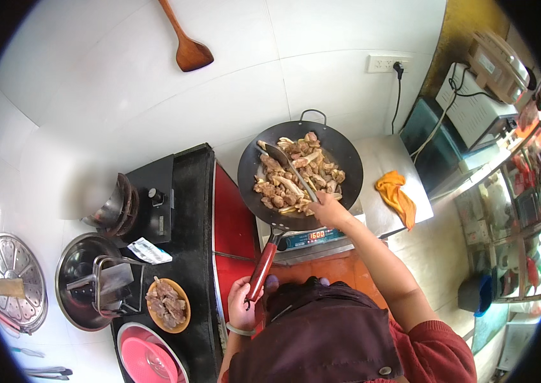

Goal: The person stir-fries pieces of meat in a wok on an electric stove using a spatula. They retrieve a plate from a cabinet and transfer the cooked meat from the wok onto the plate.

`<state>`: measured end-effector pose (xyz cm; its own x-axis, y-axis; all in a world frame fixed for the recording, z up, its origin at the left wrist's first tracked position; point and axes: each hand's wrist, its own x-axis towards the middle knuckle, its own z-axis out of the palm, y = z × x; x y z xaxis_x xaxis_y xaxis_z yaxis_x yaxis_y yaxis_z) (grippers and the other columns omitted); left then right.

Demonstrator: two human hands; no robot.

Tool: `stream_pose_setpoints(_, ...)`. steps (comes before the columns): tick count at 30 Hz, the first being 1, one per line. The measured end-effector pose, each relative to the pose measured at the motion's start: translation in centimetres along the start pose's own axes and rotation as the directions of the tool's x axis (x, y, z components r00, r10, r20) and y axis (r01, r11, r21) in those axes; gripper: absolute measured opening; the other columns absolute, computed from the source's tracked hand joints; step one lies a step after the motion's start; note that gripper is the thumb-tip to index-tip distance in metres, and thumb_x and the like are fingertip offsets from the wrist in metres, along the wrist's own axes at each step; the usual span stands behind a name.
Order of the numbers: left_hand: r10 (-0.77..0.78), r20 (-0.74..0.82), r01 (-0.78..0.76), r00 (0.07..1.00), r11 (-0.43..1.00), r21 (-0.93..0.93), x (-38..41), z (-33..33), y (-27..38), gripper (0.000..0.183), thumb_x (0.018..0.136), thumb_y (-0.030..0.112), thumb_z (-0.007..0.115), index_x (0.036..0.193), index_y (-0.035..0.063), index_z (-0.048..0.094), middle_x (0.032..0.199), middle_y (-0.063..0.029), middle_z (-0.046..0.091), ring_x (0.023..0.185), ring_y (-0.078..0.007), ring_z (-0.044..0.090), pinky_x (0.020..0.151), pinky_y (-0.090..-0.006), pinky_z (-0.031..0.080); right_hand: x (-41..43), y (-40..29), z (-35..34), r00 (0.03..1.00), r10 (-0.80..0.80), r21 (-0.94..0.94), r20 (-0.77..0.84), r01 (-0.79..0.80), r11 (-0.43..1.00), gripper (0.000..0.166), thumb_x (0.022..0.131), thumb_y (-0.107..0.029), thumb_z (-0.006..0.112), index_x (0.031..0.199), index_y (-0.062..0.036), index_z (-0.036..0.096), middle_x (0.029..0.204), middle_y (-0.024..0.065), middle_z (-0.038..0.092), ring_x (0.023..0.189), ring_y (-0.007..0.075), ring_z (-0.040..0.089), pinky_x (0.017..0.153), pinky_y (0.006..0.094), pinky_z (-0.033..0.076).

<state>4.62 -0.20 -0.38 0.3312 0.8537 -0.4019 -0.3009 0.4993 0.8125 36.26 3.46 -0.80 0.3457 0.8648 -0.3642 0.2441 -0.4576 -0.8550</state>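
A black wok holds browned chunks of meat with pale slices among them and some liquid. My left hand is wrapped around the end of its red handle. In my right hand is the thin metal handle of a spatula, whose blade lies tilted among the meat at the wok's upper left. Under the wok sits an induction cooker with a lit display. A plug-in loop handle stands at the wok's far rim.
An orange cloth lies on the steel table at right. On the black counter at left are a bowl of meat pieces, a rack with a cleaver, a pink basket and a gas stove. A wooden spatula hangs above.
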Motion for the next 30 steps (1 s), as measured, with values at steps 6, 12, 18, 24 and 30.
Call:
stream_pose_setpoints(6, 0.002, 0.0, -0.002, 1.0, 1.0, -0.001, -0.1, 0.4, 0.2, 0.026, 0.089, 0.013, 0.043, 0.107, -0.0057, 0.048, 0.097, -0.0144, 0.06, 0.08, -0.0159, 0.06, 0.072, -0.0264, 0.049, -2.8, 1.0, 1.4, 0.947, -0.245, -0.134, -0.207, 0.22, 0.966, 0.031, 0.085, -0.019, 0.05, 0.106, 0.0038, 0.044, 0.082, 0.029, 0.059, 0.081, 0.0459, 0.058, 0.071, 0.0455, 0.046)
stream_pose_setpoints(12, 0.0, -0.006, 0.0, 1.0, 1.0, -0.003, 0.1, 0.7, 0.3, 0.024, 0.089, 0.012, 0.041, 0.105, -0.0045, 0.049, 0.093, -0.0135, 0.061, 0.075, -0.0145, 0.059, 0.07, -0.0258, 0.049, -4.0, 1.3, 1.9, 0.98, -0.185, -0.256, -0.074, 0.161, 0.953, 0.037, 0.082, -0.014, 0.051, 0.111, 0.0055, 0.04, 0.085, 0.0343, 0.056, 0.089, 0.0477, 0.054, 0.075, 0.0472, 0.045)
stream_pose_setpoints(18, 0.04, -0.013, -0.04, 0.999, 0.999, -0.004, 0.0, 1.1, 0.4, 0.025, 0.088, 0.011, 0.039, 0.104, -0.0053, 0.048, 0.094, -0.018, 0.061, 0.08, -0.0195, 0.06, 0.073, -0.0286, 0.048, -5.5, 1.1, 0.8, 0.983, -0.16, -0.345, -0.09, 0.12, 0.931, 0.045, 0.082, -0.014, 0.05, 0.119, 0.0072, 0.035, 0.084, 0.0345, 0.057, 0.085, 0.0479, 0.056, 0.076, 0.0506, 0.044)
stream_pose_setpoints(24, 0.044, -0.051, -0.046, 0.998, 0.998, -0.036, -0.3, 1.4, 0.6, 0.025, 0.087, 0.011, 0.041, 0.105, -0.0052, 0.048, 0.091, -0.0178, 0.061, 0.081, -0.0217, 0.061, 0.074, -0.0294, 0.048, -7.2, 1.7, -1.6, 0.98, -0.166, -0.33, -0.111, 0.121, 0.936, 0.041, 0.083, -0.015, 0.051, 0.116, 0.0057, 0.039, 0.086, 0.0347, 0.057, 0.089, 0.0484, 0.055, 0.078, 0.0501, 0.044)
stream_pose_setpoints(30, 0.046, -0.025, -0.047, 0.999, 0.998, -0.033, -0.1, 0.8, 0.3, 0.026, 0.088, 0.015, 0.044, 0.104, -0.0049, 0.049, 0.094, -0.0153, 0.06, 0.08, -0.0192, 0.061, 0.072, -0.0279, 0.05, -6.6, 3.2, -2.8, 0.957, -0.142, -0.315, -0.252, 0.058, 0.947, 0.038, 0.083, -0.017, 0.05, 0.115, 0.0035, 0.044, 0.089, 0.0296, 0.058, 0.091, 0.045, 0.055, 0.077, 0.0457, 0.044)
